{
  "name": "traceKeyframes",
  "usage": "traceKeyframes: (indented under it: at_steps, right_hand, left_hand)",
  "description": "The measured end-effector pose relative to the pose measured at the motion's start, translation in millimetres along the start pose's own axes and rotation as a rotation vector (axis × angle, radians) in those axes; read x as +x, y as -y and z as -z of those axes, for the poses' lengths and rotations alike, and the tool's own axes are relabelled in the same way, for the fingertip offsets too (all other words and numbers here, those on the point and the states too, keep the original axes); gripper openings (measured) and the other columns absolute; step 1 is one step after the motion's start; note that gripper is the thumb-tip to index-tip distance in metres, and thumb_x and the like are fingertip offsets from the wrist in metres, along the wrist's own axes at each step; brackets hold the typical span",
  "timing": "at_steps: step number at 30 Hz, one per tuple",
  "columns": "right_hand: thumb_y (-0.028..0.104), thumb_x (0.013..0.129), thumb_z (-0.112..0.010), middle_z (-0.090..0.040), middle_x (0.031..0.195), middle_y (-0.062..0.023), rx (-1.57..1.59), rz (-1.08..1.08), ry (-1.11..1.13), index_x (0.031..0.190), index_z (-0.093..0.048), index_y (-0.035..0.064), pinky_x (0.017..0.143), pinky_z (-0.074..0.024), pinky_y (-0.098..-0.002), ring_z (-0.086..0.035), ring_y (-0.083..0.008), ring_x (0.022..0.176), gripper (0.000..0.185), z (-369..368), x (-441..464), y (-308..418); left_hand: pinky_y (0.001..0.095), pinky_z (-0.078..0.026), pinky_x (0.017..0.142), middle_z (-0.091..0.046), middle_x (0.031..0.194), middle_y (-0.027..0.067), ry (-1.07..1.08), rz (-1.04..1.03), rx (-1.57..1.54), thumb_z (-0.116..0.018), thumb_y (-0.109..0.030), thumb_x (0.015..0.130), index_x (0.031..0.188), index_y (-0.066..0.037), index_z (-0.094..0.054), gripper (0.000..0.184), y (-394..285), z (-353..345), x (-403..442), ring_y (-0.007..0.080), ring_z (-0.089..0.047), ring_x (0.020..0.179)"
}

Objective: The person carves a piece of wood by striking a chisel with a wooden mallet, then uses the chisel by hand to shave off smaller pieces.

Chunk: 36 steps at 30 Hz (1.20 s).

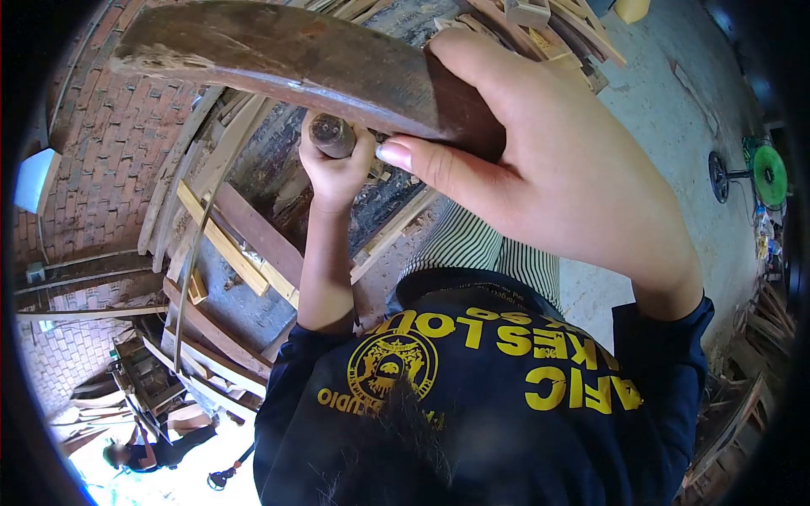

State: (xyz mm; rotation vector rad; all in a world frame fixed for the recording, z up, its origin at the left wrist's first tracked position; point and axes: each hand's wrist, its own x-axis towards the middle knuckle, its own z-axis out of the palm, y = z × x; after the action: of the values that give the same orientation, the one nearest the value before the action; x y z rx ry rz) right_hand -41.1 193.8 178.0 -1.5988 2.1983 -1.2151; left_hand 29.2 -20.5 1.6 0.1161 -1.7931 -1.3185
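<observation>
Head camera first: which way does the wooden block point(304, 72) lie from the fingers?

Out to the left of the right hand point(557, 148). Those fingers are clamped on its right end, with the thumb along the near edge. Its long axis runs crosswise, away toward the upper left.

And the left hand point(335, 183)?

Its fingers are wrapped round a handle point(329, 133), whose round end faces up at the camera, just left of the right thumb's tip. In this view the block passes just above that end; whether the two touch I can't fairly say, as depth is hard to read here.

So which hand is nearer to which?

Right to the block, left to the handle.

Counts, then?

One block, one handle, two hands. Well apart to the right of the fingers, one green fan point(769, 175); far off to their lower left, one other person point(148, 458). Planks point(224, 242) lie left of the left fingers, too overlapped to count.
</observation>
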Motion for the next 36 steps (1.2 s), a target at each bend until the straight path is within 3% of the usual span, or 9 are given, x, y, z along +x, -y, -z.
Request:
traceKeyframes:
  at_steps: [6,7,8,10,11,13,17,22,36]
  right_hand:
    - [0.017,0.085,-0.07,-0.059,0.074,-0.012,-0.135,0.199,-0.202,0.103,-0.051,-0.0008,0.055,-0.0441,-0.0334,-0.058,-0.0232,0.059,0.031,-9.2,11.5,-1.5]
    - [0.019,0.085,-0.069,-0.061,0.076,-0.0142,-0.096,0.101,-0.092,0.105,-0.051,-0.0004,0.056,-0.046,-0.0354,-0.061,-0.0278,0.063,0.033,-12.9,11.3,-2.3]
    - [0.021,0.085,-0.068,-0.064,0.078,-0.0164,-0.059,0.002,0.017,0.108,-0.051,0.0001,0.058,-0.048,-0.0374,-0.064,-0.0324,0.066,0.035,-17.8,9.4,-5.0]
    - [0.024,0.085,-0.066,-0.065,0.078,-0.0196,-0.2,-0.138,0.264,0.108,-0.051,0.0012,0.059,-0.0494,-0.0409,-0.064,-0.0369,0.07,0.036,-30.5,4.8,-19.9]
    - [0.024,0.085,-0.066,-0.065,0.078,-0.0196,-0.202,-0.142,0.263,0.108,-0.051,0.0012,0.059,-0.0494,-0.0409,-0.064,-0.0369,0.07,0.036,-30.4,2.0,-23.5]
    - [0.024,0.085,-0.066,-0.063,0.073,-0.0195,-0.202,-0.018,0.149,0.106,-0.052,0.0008,0.057,-0.0486,-0.0427,-0.064,-0.0376,0.067,0.034,-28.2,-1.1,-26.9]
    - [0.023,0.085,-0.066,-0.062,0.072,-0.0196,-0.168,-0.079,0.206,0.103,-0.052,0.0007,0.056,-0.0479,-0.0424,-0.063,-0.0373,0.065,0.032,-16.3,5.9,-18.2]
    - [0.022,0.085,-0.067,-0.06,0.073,-0.0205,-0.12,-0.068,0.041,0.095,-0.051,-0.0011,0.056,-0.0456,-0.0407,-0.062,-0.0357,0.066,0.03,-9.7,5.3,-8.0]
    - [0.023,0.085,-0.068,-0.06,0.072,-0.0209,-0.098,-0.114,0.121,0.097,-0.05,-0.0002,0.054,-0.0445,-0.0415,-0.061,-0.0374,0.063,0.032,-8.4,1.6,1.1]
  left_hand:
    - [0.0251,-0.046,0.071,-0.057,0.083,0.0016,0.092,-0.144,0.135,-0.07,0.003,0.069,0.091,-0.004,-0.054,0.027,8.3,7.3,-0.4,0.0096,-0.053,0.075]
    - [0.0258,-0.047,0.072,-0.059,0.086,0.0023,0.094,-0.172,0.174,-0.071,0.002,0.069,0.093,-0.004,-0.055,0.03,5.5,6.3,1.6,0.0107,-0.055,0.076]
    - [0.0277,-0.049,0.077,-0.063,0.093,0.0046,-0.109,0.128,-0.156,-0.073,0.0,0.069,0.099,-0.002,-0.055,0.034,0.7,-2.1,-3.8,0.0129,-0.059,0.082]
    - [0.0285,-0.049,0.081,-0.064,0.098,0.0071,0.044,0.057,0.086,-0.072,0.001,0.07,0.106,0.0,-0.054,0.041,19.7,13.8,-14.0,0.0144,-0.062,0.088]
    - [0.0285,-0.049,0.081,-0.064,0.099,0.0077,0.115,0.006,0.208,-0.072,0.001,0.071,0.108,0.001,-0.053,0.042,32.4,18.5,-19.1,0.0146,-0.062,0.089]
    - [0.028,-0.049,0.082,-0.064,0.099,0.0075,0.086,0.045,0.125,-0.072,0.002,0.071,0.108,0.001,-0.053,0.041,24.4,12.1,-17.3,0.0141,-0.062,0.089]
    - [0.027,-0.048,0.082,-0.063,0.098,0.0063,0.023,0.065,-0.083,-0.07,0.004,0.072,0.106,0.0,-0.054,0.038,11.9,4.0,-16.6,0.0121,-0.06,0.09]
    - [0.024,-0.046,0.076,-0.06,0.091,0.0022,0.004,0.02,0.041,-0.066,0.003,0.075,0.102,-0.001,-0.055,0.03,-6.9,5.8,-1.5,0.0089,-0.055,0.081]
    - [0.0285,-0.048,0.083,-0.064,0.101,0.0062,0.062,0.035,0.013,-0.073,-0.002,0.071,0.105,-0.001,-0.055,0.038,8.3,16.6,-3.8,0.0137,-0.06,0.091]
